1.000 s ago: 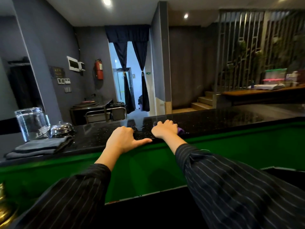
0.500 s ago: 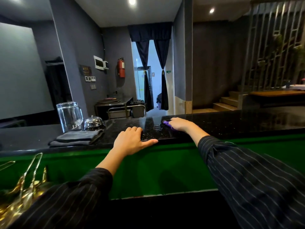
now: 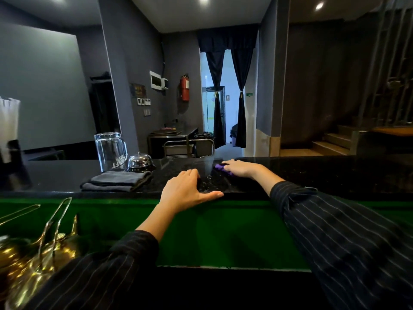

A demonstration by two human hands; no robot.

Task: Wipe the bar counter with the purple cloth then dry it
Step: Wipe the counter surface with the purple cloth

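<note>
— Where is the purple cloth (image 3: 221, 168) seen?
— It is pressed flat onto the black surface (image 3: 312, 173) under the right hand (image 3: 240, 168), near the far edge. Only a purple fringe is shown, past the fingertips on the left and below the palm.

— How are the fingers (image 3: 230, 162) of that hand held?
— They are laid out flat and close together over the cloth; nothing is pinched.

— And the left hand (image 3: 186, 191)?
— It is rested palm-down at the near edge, fingers together, thumb stretched out along the rim. Nothing is held. Wet droplets are seen on the surface between the two hands.

— What else is carried there?
— Folded grey cloths (image 3: 118, 181) are laid to the left, with a glass pitcher (image 3: 110, 151) and a metal bell (image 3: 140, 161) just behind them.
</note>
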